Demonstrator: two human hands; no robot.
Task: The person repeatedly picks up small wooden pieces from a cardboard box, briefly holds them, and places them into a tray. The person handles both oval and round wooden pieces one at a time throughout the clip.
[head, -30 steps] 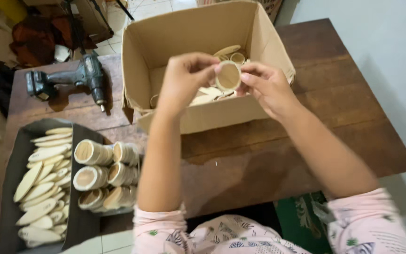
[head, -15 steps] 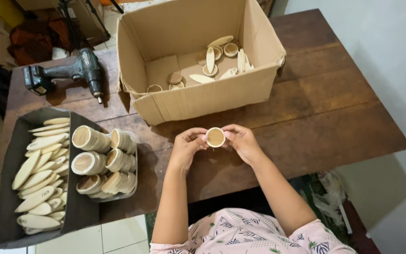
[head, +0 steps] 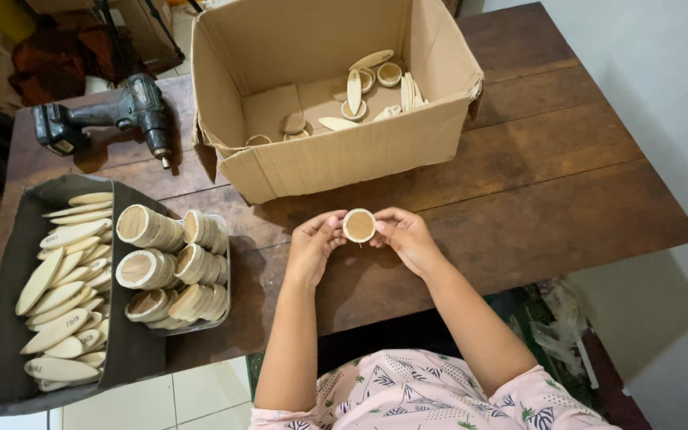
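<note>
A small round wooden disc [head: 358, 225] with a pale rim is held between both hands above the dark wooden table [head: 551, 191]. My left hand [head: 314, 243] pinches its left edge and my right hand [head: 402, 236] pinches its right edge. Behind them stands an open cardboard box [head: 336, 155] holding several more round discs and oval wooden pieces [head: 353, 89].
A clear tray [head: 170, 271] at the left holds stacks of round wooden discs. A dark box [head: 17, 263] beside it is filled with oval wooden pieces [head: 65, 287]. A cordless drill [head: 109, 119] lies at the far left of the table.
My hands came back from inside the cardboard box toward me, carrying the round disc. They now hold it low over the table in front of the box.
</note>
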